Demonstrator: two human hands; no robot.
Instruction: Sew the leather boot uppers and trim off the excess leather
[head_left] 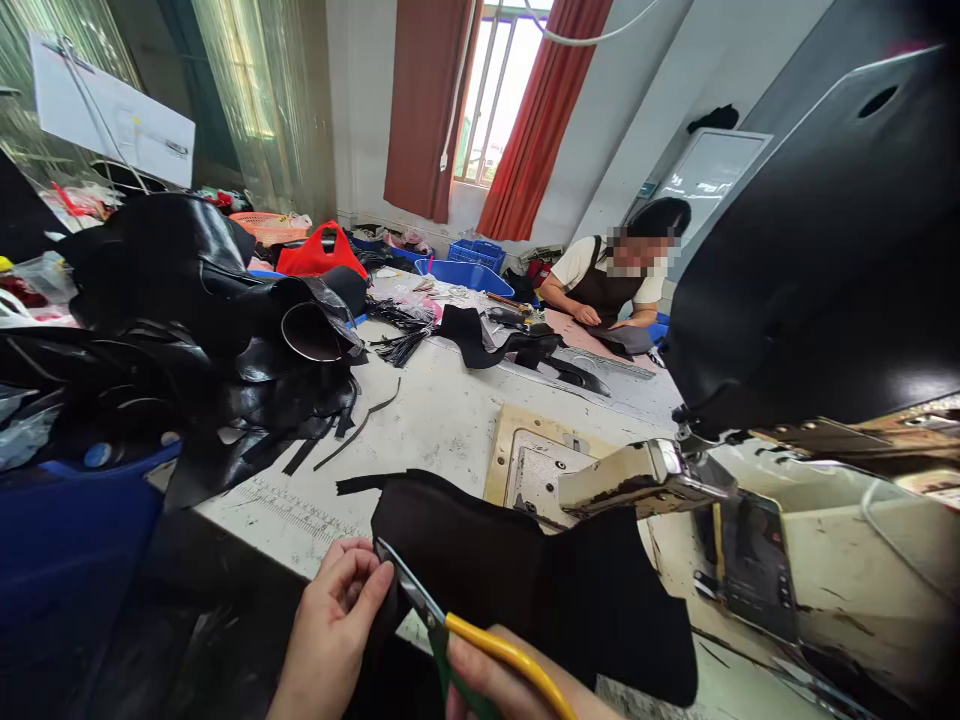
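A black sheet piece (480, 560), leather-like, lies across the front of the white table, with a narrow strip sticking out at its upper left. My left hand (337, 620) pinches the piece's left edge between thumb and fingers. In my right hand (502, 670) is a pair of scissors (427, 600) with yellow and green handles. The blades reach the edge of the piece close beside my left fingertips. My right fingers are partly cut off by the lower picture edge.
A sewing machine arm (645, 475) stands over the piece's right side, and a phone (757, 560) lies beyond it. Black pieces (225, 330) are heaped at the left above a blue bin (67, 580). Across the table a person (622, 270) handles dark material.
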